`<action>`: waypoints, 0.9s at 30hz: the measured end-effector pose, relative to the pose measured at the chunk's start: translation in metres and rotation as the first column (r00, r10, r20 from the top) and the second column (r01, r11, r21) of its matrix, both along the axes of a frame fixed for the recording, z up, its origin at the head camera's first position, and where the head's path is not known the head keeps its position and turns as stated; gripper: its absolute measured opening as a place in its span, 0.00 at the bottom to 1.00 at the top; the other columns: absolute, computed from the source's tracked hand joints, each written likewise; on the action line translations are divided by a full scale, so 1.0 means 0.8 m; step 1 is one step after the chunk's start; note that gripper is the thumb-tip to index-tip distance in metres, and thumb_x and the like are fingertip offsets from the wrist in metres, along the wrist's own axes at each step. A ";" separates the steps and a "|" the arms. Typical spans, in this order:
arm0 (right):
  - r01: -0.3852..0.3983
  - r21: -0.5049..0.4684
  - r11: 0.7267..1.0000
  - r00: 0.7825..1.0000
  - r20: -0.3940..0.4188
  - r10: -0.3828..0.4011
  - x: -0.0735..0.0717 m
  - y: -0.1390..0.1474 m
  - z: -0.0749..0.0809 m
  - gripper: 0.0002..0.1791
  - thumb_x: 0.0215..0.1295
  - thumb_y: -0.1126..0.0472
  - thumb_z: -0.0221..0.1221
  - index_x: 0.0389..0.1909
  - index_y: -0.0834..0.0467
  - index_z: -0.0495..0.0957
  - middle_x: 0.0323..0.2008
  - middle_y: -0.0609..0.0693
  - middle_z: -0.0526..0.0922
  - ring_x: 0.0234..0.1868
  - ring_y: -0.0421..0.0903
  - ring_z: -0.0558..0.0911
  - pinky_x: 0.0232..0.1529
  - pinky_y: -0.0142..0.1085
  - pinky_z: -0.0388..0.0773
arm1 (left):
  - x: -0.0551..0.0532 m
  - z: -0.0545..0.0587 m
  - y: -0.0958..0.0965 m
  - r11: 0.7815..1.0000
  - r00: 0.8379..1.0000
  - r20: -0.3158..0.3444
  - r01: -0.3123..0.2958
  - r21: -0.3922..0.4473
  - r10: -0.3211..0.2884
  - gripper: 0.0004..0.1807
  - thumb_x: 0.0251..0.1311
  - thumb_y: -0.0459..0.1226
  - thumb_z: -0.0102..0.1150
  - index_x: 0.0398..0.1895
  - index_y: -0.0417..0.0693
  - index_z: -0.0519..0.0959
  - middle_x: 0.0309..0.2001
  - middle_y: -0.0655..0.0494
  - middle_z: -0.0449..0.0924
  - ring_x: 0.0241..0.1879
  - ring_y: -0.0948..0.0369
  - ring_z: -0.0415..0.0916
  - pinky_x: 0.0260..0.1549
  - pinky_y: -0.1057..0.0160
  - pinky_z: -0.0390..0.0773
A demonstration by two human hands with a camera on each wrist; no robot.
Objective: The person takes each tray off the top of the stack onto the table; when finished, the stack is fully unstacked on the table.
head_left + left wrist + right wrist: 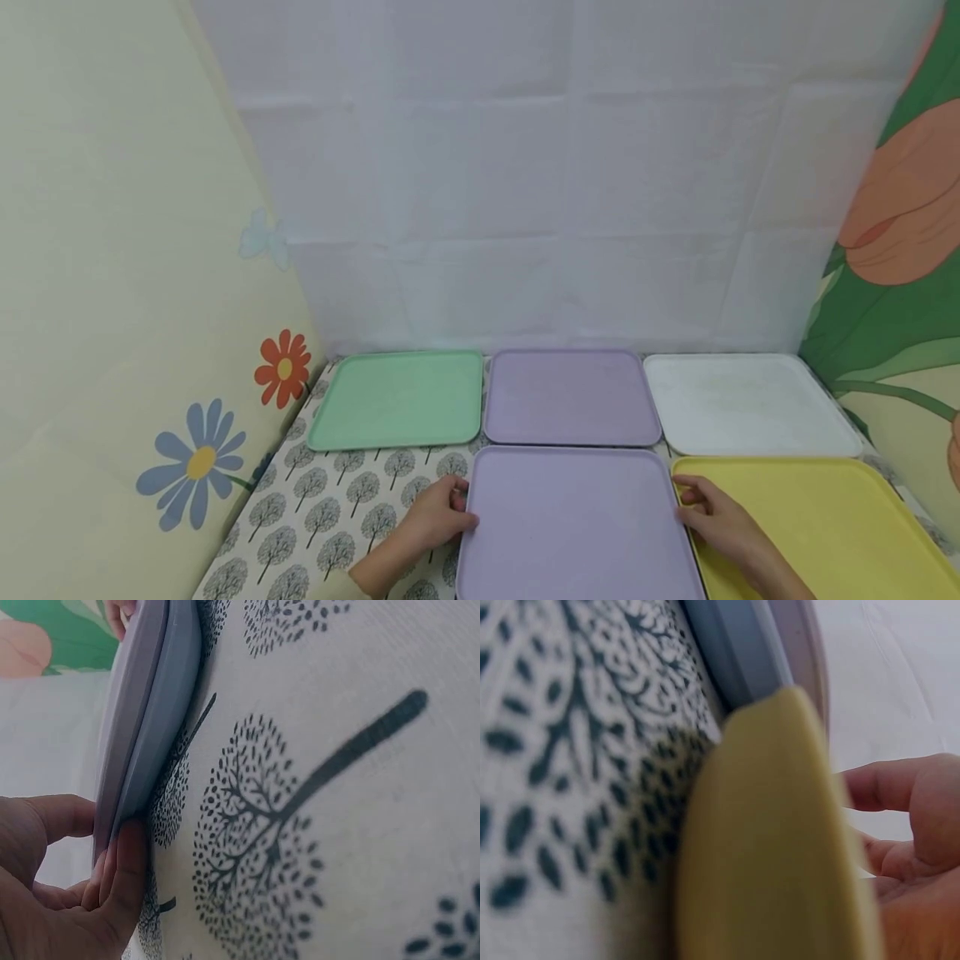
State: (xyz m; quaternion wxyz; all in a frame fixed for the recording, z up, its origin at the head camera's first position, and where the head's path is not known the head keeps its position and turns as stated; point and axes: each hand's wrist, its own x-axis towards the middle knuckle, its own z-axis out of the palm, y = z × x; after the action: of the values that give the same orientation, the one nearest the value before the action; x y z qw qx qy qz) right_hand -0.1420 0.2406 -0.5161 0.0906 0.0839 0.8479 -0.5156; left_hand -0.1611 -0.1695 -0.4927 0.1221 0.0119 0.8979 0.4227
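Note:
A light purple tray [573, 525] lies at the front middle of the table, on top of a blue-grey tray [161, 697] whose side shows in the left wrist view. At its left edge, my left hand [435, 517] grips the rim, thumb on the upper side and fingers curled against the blue-grey tray's side. My right hand [723, 525] holds the purple tray's right edge with bent fingers, reaching over the yellow tray [817, 525]. The right fingertips are partly hidden behind the yellow tray's edge in the right wrist view.
Along the back lie a mint green tray [401, 400], a second purple tray [570, 397] and a white tray [750, 404]. A tree-print cloth [322, 517] covers the table. A white curtain [525, 183] hangs behind, with flower-patterned walls on both sides.

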 end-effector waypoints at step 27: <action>0.012 -0.006 1.000 1.000 -0.002 -0.012 0.000 -0.001 -0.002 0.29 0.64 0.67 0.62 0.66 0.66 0.70 0.47 0.56 0.76 0.39 0.45 0.76 0.31 0.32 0.79 | -0.002 0.005 0.006 0.991 0.998 -0.059 0.017 -0.133 -0.025 0.27 0.46 0.30 0.71 0.52 0.28 0.79 0.26 0.56 0.75 0.25 0.60 0.71 0.23 0.66 0.75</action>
State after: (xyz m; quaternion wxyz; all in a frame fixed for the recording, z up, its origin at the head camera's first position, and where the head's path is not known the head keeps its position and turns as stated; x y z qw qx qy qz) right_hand -0.1424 0.2397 -0.5177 0.0869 0.0884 0.8459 -0.5187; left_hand -0.1624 -0.1646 -0.4888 0.1000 0.0261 0.9270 0.3606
